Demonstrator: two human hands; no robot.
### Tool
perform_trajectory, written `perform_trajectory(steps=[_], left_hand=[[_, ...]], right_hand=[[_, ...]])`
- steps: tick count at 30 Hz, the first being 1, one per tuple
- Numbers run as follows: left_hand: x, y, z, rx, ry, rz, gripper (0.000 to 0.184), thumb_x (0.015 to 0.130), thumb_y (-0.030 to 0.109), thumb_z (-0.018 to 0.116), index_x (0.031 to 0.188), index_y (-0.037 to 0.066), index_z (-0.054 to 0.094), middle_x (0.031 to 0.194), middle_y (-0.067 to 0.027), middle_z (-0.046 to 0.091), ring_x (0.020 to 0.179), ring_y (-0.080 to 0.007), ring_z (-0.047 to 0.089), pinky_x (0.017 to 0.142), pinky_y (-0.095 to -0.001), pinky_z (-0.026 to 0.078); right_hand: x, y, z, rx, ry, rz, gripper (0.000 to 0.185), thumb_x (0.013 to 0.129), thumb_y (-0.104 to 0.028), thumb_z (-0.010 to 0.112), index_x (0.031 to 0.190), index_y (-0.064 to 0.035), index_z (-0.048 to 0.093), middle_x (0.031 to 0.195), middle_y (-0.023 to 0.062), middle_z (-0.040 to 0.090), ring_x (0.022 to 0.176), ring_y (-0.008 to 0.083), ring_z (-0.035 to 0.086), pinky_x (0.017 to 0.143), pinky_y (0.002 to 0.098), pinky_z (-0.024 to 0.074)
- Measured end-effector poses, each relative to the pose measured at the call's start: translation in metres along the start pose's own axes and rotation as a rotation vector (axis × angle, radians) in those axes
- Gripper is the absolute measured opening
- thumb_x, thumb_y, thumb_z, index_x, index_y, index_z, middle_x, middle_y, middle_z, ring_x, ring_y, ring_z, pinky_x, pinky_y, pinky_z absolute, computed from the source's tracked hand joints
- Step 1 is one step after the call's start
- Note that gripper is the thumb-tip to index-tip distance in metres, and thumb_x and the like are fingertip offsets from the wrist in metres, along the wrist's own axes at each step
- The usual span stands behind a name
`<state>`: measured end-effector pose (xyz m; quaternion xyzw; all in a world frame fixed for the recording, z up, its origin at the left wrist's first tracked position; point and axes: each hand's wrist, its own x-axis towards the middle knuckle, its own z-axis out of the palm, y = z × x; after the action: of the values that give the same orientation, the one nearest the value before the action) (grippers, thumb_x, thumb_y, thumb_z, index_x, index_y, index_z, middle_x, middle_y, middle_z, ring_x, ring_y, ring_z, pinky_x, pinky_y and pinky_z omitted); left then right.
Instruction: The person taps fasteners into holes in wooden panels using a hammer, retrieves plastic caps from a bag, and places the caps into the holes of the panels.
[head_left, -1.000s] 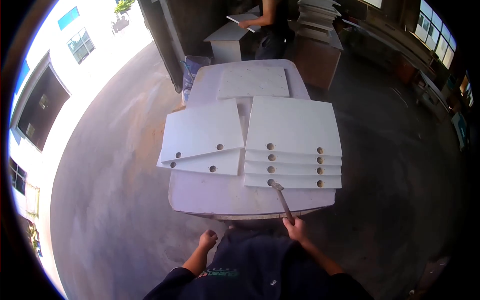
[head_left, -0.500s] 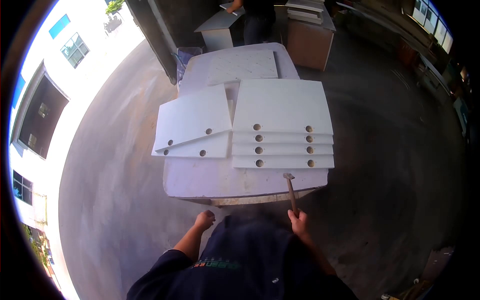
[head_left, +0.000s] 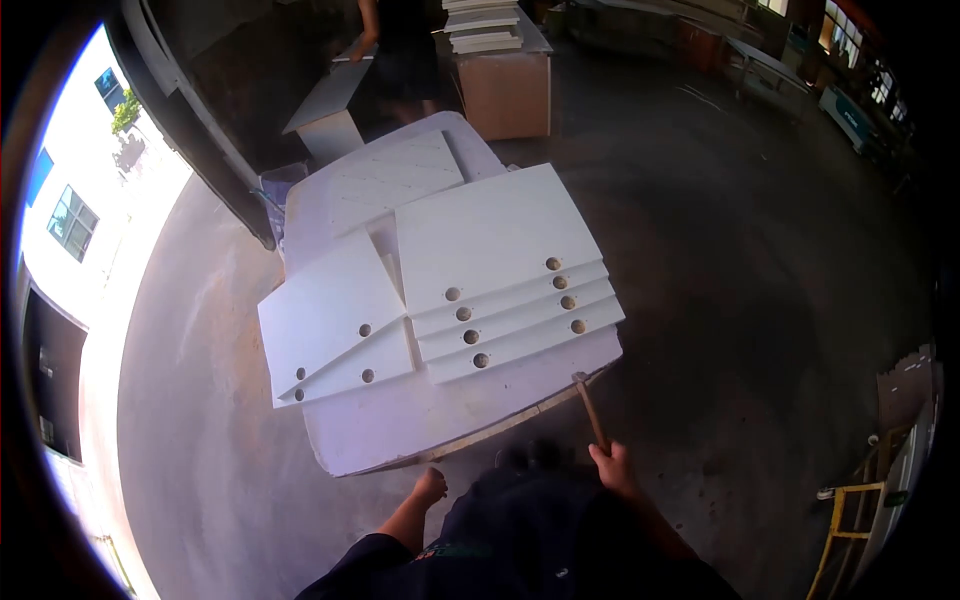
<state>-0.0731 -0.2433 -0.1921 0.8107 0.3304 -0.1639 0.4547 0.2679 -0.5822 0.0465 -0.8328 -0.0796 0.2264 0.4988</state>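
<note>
My right hand (head_left: 613,465) is closed round the wooden handle of a hammer (head_left: 592,412), its head up near the table's front right corner. My left hand (head_left: 431,485) hangs just off the table's front edge with curled fingers; whether anything is inside them is hidden. On the table (head_left: 400,440) lies a staggered stack of several white panels (head_left: 500,235), each showing two round holes along its near edge. Left of it are two overlapping white panels (head_left: 335,300), also with round holes.
Another white panel (head_left: 400,175) lies at the table's far end. Beyond it a person (head_left: 400,55) stands by a workbench (head_left: 330,105). A cabinet (head_left: 505,95) carries stacked boards. A yellow metal frame (head_left: 850,510) stands at the right.
My view has turned to the right, so the table and panels appear rotated and shifted left. The hammer stays in my right hand; my left hand remains curled.
</note>
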Motion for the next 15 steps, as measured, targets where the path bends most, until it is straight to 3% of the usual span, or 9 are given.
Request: perform_trajectory(steps=[1, 3, 4, 6, 8, 10, 12, 15], left_hand=[[0.002, -0.021, 0.005, 0.007, -0.029, 0.02, 0.016, 0.092, 0.016, 0.053, 0.107, 0.011, 0.055, 0.082, -0.0151, 0.066, 0.062, -0.029, 0.065, 0.049, -0.0395, 0.05], [0.019, 0.01, 0.007, -0.238, -0.083, -0.164, 0.015, 0.092, 0.017, 0.052, 0.106, 0.012, 0.054, 0.08, -0.0153, 0.066, 0.06, -0.0294, 0.064, 0.047, -0.0404, 0.049], [0.006, 0.039, 0.002, -0.482, -0.071, -0.407, 0.014, 0.092, 0.016, 0.052, 0.105, 0.012, 0.054, 0.078, -0.0153, 0.066, 0.059, -0.0296, 0.064, 0.047, -0.0407, 0.049], [0.002, 0.065, 0.007, -0.363, -0.093, -0.461, 0.011, 0.092, 0.012, 0.051, 0.103, 0.011, 0.053, 0.075, -0.017, 0.065, 0.058, -0.0321, 0.064, 0.049, -0.0415, 0.051], [-0.028, 0.172, -0.017, 0.12, -0.095, -0.273, 0.012, 0.09, 0.007, 0.05, 0.101, 0.009, 0.052, 0.078, -0.0196, 0.066, 0.062, -0.0323, 0.065, 0.054, -0.0419, 0.053], [0.03, 0.048, 0.032, 0.42, 0.029, 0.076, 0.016, 0.088, 0.011, 0.055, 0.103, 0.005, 0.057, 0.079, -0.0205, 0.068, 0.068, -0.0333, 0.068, 0.061, -0.0435, 0.055], [0.051, 0.057, 0.014, 0.495, -0.042, 0.421, 0.025, 0.084, 0.026, 0.061, 0.084, 0.002, 0.067, 0.077, -0.0196, 0.069, 0.076, -0.0345, 0.07, 0.069, -0.0458, 0.056], [0.115, 0.148, 0.023, 0.347, -0.233, 0.309, 0.027, 0.087, 0.028, 0.059, 0.086, 0.001, 0.066, 0.077, -0.0182, 0.068, 0.072, -0.0319, 0.068, 0.065, -0.0435, 0.055]], right_hand=[[-0.013, -0.007, -0.001, -0.075, -0.028, 0.052, 0.036, 0.09, -0.034, 0.068, 0.086, 0.0009, 0.063, 0.071, 0.0169, 0.063, 0.068, 0.0296, 0.064, 0.063, 0.0407, 0.0474], [-0.03, -0.022, -0.023, -0.229, -0.044, 0.173, 0.037, 0.09, -0.037, 0.067, 0.089, -0.0001, 0.064, 0.075, 0.0185, 0.065, 0.073, 0.0346, 0.066, 0.065, 0.042, 0.0488], [-0.037, -0.019, -0.031, -0.291, -0.05, 0.172, 0.038, 0.09, -0.04, 0.067, 0.09, -0.0016, 0.066, 0.076, 0.019, 0.066, 0.076, 0.0377, 0.066, 0.067, 0.0435, 0.0495], [-0.042, 0.027, -0.029, -0.169, -0.005, 0.098, 0.038, 0.09, -0.041, 0.067, 0.089, -0.0024, 0.066, 0.073, 0.0179, 0.065, 0.073, 0.0358, 0.067, 0.066, 0.044, 0.0498], [-0.041, 0.001, -0.042, -0.202, 0.007, 0.134, 0.036, 0.089, -0.041, 0.067, 0.088, -0.0045, 0.066, 0.071, 0.0156, 0.065, 0.069, 0.0328, 0.067, 0.064, 0.0412, 0.0504], [-0.041, 0.015, -0.047, -0.173, -0.017, 0.191, 0.035, 0.089, -0.041, 0.068, 0.088, -0.0058, 0.067, 0.072, 0.014, 0.066, 0.07, 0.0305, 0.067, 0.063, 0.0392, 0.0507], [-0.039, 0.031, -0.054, -0.023, 0.048, 0.177, 0.035, 0.088, -0.041, 0.068, 0.087, -0.0063, 0.067, 0.071, 0.0119, 0.065, 0.066, 0.0282, 0.066, 0.061, 0.0387, 0.0494], [-0.024, 0.049, -0.097, -0.075, 0.013, 0.212, 0.039, 0.091, -0.044, 0.067, 0.083, -0.006, 0.065, 0.07, 0.0111, 0.065, 0.072, 0.0248, 0.067, 0.068, 0.0371, 0.0504]])
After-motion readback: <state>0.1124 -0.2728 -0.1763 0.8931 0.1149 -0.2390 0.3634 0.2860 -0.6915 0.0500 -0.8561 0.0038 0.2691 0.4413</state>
